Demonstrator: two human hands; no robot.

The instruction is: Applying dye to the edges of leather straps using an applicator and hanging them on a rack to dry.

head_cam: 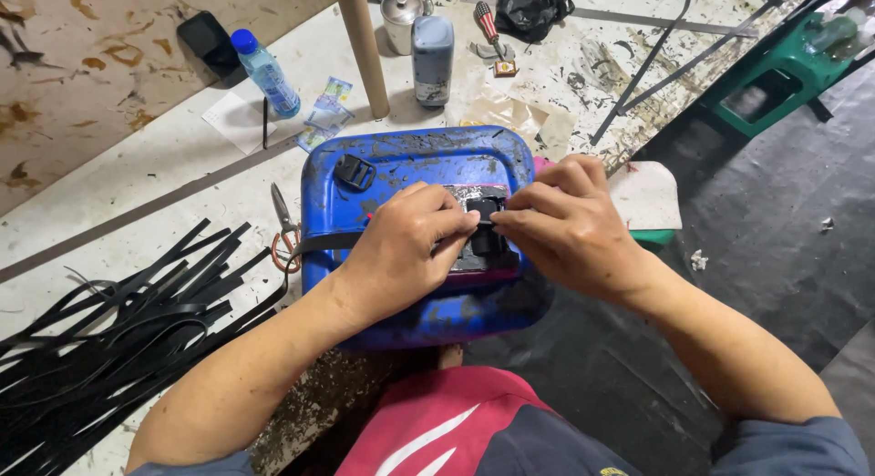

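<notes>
- Head view, the only one here: both hands meet on top of a blue plastic jerrycan (415, 171) lying on its side at the edge of the worktable (164, 157). The left hand (401, 248) and the right hand (570, 225) have fingers curled shut, pinching a small black buckle (486, 223) between their tips, with a black strap (328, 242) running off left under the left hand.
- Biggest risk, I'd say: the can overhangs the table edge toward the person's lap. Pressing hard on it could tip or slide it.
- The buckle is tiny and mostly hidden by fingertips, so a slip could pop it loose or pinch a finger. Can't tell how the strap feeds into it.
- Scissors (284, 225) lie just beside the can's left side, near the left forearm; an elbow shift could knock them.
- The heap of black strips (109, 330) sits close to the left arm and could snag.
- Water bottle (266, 72), grey flask (431, 59) and wooden post (363, 48) stand well back, so I wouldn't worry about those.
</notes>
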